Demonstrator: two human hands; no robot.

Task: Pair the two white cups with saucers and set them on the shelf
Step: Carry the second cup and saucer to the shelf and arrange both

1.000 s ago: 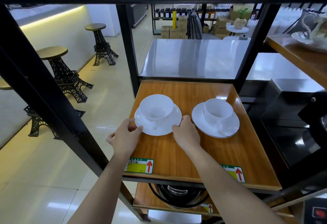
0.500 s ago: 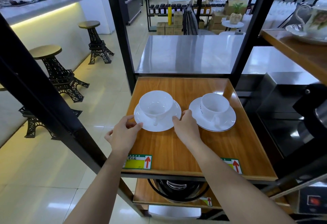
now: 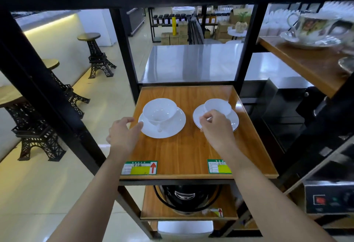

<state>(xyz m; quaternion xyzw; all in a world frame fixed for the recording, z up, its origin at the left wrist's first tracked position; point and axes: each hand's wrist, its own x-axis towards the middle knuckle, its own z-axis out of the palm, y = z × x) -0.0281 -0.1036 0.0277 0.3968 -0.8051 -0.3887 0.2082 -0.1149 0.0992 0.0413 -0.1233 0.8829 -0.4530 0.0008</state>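
Two white cups on white saucers stand side by side on the wooden shelf. The left cup sits in its saucer with its handle facing me. My left hand is at that saucer's left rim, thumb on the edge. The right cup rests on a gold-rimmed saucer. My right hand covers the front of this saucer, fingers pinched at the cup's handle side. The handle itself is hidden by my fingers.
Black frame posts flank the shelf. A floral cup and saucer stand on a higher shelf at right. A black round appliance sits on the shelf below. A steel counter lies behind, tower-shaped stools at left.
My right hand let go of the left saucer and moved right to the right cup. My left hand stays at the left saucer's rim. The camera view shifted slightly.
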